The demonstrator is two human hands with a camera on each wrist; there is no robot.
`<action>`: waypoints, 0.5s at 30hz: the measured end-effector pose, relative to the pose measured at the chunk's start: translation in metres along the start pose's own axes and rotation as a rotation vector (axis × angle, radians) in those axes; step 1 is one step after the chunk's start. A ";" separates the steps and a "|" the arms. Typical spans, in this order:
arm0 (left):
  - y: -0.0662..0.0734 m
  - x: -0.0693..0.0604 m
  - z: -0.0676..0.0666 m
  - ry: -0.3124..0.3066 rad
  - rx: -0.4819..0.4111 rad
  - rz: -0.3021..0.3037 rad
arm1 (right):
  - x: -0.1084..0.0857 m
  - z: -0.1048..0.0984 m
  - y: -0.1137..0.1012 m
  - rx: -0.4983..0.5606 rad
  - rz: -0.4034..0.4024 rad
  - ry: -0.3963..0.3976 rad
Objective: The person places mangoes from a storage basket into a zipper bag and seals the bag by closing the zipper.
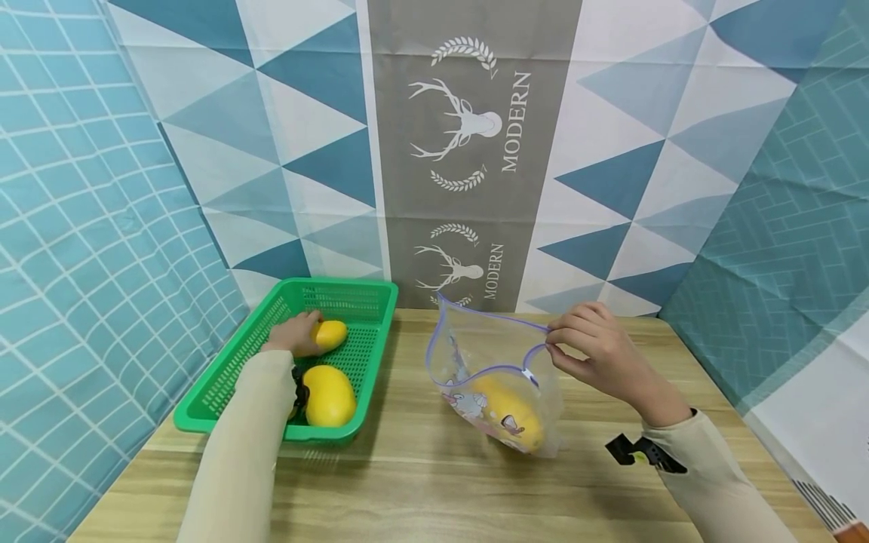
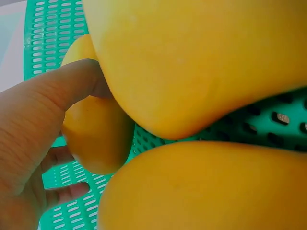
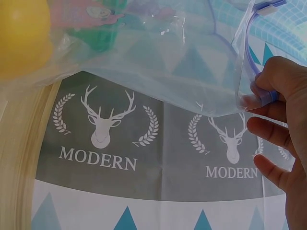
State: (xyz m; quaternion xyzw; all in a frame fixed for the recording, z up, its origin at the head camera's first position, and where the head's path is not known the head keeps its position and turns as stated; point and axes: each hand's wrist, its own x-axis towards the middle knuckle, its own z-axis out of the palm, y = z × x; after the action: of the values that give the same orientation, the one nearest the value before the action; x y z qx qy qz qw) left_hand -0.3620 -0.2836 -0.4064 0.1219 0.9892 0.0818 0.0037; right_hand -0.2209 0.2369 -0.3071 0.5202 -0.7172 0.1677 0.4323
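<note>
My left hand [image 1: 296, 334] reaches into the green basket [image 1: 387, 324] and grips a yellow mango [image 1: 331, 335] near its far side. In the left wrist view, the thumb lies across that mango [image 2: 98, 134], with fingertips showing beside it. Nearer the basket's front lies a larger mango [image 1: 330, 397]; the left wrist view shows two mangoes close to the camera. My right hand [image 1: 597, 351] pinches the top corner of a clear zip bag [image 1: 468, 403] with a purple zip edge and cartoon prints. The bag's mouth gapes, and a mango [image 1: 509, 411] sits inside, tilted.
The basket stands on the left of a wood-grain table [image 1: 407, 490], the bag right of centre. A patterned backdrop [image 1: 475, 151] with deer prints rises behind the table. Blue tiled sheeting [image 1: 102, 226] borders the left side. A black strap [image 1: 652, 454] is on the right wrist.
</note>
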 end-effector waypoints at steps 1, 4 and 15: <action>0.000 0.000 0.000 0.002 0.002 -0.005 | 0.000 0.000 0.000 -0.001 -0.002 -0.001; 0.003 -0.001 -0.003 0.016 0.003 -0.011 | 0.000 0.000 0.000 0.001 0.003 -0.005; 0.017 -0.001 -0.014 0.104 -0.023 0.005 | 0.001 -0.002 0.000 -0.007 -0.004 -0.018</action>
State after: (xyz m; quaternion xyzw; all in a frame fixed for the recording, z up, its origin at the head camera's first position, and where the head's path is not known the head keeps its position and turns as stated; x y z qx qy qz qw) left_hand -0.3572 -0.2697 -0.3898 0.1196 0.9867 0.0994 -0.0467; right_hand -0.2203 0.2374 -0.3052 0.5215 -0.7207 0.1595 0.4281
